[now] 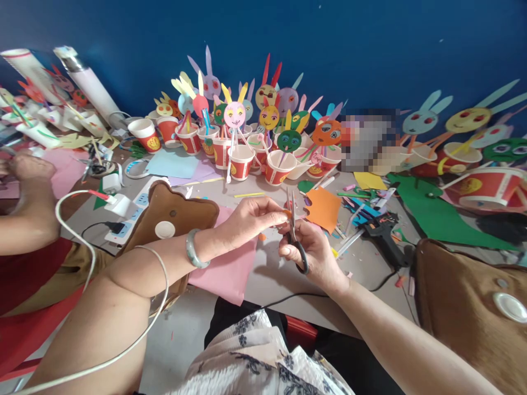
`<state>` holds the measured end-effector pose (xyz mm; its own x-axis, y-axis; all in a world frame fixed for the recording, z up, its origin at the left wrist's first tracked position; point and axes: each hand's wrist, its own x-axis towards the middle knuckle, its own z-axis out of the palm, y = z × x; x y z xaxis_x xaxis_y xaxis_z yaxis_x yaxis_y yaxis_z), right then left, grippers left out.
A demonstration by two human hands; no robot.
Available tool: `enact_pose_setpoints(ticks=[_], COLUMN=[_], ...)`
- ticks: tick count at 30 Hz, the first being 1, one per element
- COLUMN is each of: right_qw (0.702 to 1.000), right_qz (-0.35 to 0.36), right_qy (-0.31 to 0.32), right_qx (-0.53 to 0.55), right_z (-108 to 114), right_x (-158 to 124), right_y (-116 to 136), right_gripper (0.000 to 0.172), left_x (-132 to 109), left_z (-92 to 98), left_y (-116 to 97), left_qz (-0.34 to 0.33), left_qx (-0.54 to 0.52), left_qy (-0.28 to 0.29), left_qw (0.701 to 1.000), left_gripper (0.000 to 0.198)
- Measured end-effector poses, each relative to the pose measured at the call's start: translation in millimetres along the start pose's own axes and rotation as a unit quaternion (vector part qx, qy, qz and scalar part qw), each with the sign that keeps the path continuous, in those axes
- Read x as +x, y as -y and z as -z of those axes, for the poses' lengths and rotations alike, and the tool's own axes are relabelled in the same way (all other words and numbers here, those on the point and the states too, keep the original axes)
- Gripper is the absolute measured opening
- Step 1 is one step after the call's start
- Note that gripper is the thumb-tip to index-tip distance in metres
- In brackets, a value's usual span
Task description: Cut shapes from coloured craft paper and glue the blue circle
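Observation:
My right hand grips black-handled scissors, blades pointing up. My left hand pinches a small orange paper piece right at the blades. A green bangle circles my left wrist. Under both hands lies a pink paper sheet on the grey table. A larger orange paper scrap lies just beyond the scissors.
Rows of red paper cups with coloured rabbit faces fill the table's far side. A black glue gun lies right of my hands. A brown pouch and power strip sit left. Another person's arm rests at far left.

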<state>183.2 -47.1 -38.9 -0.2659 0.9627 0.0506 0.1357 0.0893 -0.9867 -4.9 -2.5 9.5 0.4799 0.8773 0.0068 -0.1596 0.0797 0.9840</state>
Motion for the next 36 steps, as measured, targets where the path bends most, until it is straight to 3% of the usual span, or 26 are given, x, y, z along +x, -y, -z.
enact_pose_setpoints(ticks=[36], right_qw=[1.000], right_qz=[-0.005], right_qy=[0.013], right_qx=[0.015], right_z=[-0.4], right_x=[0.5], right_y=[2.8], right_gripper=[0.051], left_x=[-0.6], left_z=[1.9], left_y=[-2.4], left_qz=[-0.024], left_qx=[0.014], left_qy=[-0.014], left_qw=[1.000], left_gripper=[0.009])
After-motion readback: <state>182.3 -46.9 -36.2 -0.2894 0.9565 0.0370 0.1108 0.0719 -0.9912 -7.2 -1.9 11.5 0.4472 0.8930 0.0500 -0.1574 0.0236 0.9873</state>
